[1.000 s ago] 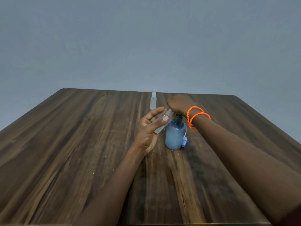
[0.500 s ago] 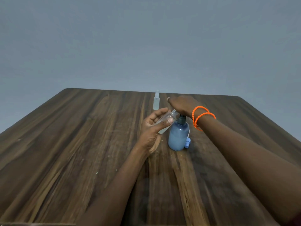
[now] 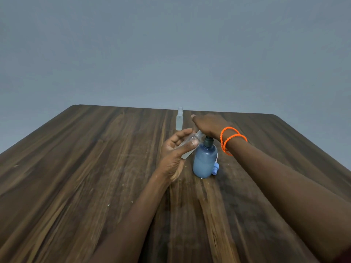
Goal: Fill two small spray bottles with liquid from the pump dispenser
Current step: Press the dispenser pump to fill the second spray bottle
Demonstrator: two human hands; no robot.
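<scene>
Spillage looks likely: left hand (image 3: 175, 149) grips the tilted clear plastic spray bottle (image 3: 190, 146) mid-frame, its mouth under the round blue pump dispenser (image 3: 204, 160)'s hidden nozzle, which the flat right hand (image 3: 209, 124) presses; any misalignment wets the dark wooden table (image 3: 76, 177).

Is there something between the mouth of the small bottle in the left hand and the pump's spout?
Nothing visible does. The left hand holds the open spray bottle tilted, its mouth right at the pump dispenser head, which the right hand covers. The spout itself is hidden.
</scene>
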